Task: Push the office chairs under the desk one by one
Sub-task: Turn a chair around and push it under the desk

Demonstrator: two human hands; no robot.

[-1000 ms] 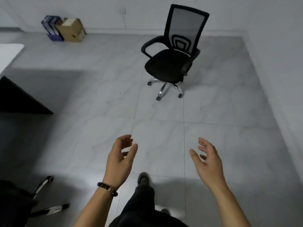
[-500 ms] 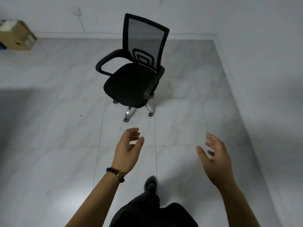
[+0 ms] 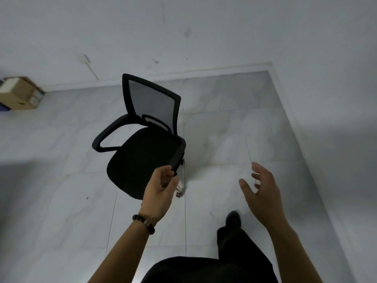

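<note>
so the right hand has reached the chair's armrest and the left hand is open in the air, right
Not quite: the hands are swapped. In the head view it is the left hand, the one with the bracelet, whose fingers have reached the end of the chair's armrest. The right hand is open in the air, touching nothing.

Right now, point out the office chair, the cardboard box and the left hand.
office chair (image 3: 140,160), head view, on the black seat cushion.
cardboard box (image 3: 17,94), head view, on its brown side by the wall.
left hand (image 3: 161,188), head view, on the back of the hand at the chair's armrest end.
</note>
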